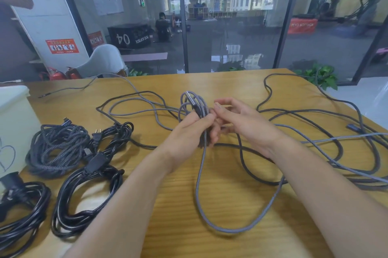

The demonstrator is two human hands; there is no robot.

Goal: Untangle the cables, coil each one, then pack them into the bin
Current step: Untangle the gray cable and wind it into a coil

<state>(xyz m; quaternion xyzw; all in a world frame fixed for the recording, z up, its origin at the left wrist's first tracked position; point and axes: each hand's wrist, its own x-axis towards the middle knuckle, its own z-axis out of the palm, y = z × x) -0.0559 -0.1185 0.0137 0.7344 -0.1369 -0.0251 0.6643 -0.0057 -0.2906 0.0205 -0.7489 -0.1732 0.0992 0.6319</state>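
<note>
Head view: your left hand point(192, 129) grips the half-coiled grey cable point(194, 106) above the desk point(210, 194); your right hand point(237, 119) is loose, fingers apart. Three coils point(84, 194) wait beside the bin point(14, 123). Dark cables point(315, 115) lie tangled.

- Left hand point(194, 126) grips a half-coiled grey braided cable point(194, 106) above the wooden worktop point(210, 205).
- Right hand point(241, 120) touches the coil with loosely bent fingers.
- Three finished coils point(84, 190) lie beside a white bin point(14, 123).

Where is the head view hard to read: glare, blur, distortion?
Head view: reflections wash over the glass wall; wide-angle bending curves the table edges; the left hand, right hand and grey cable are fairly sharp, with soft shadows.
</note>
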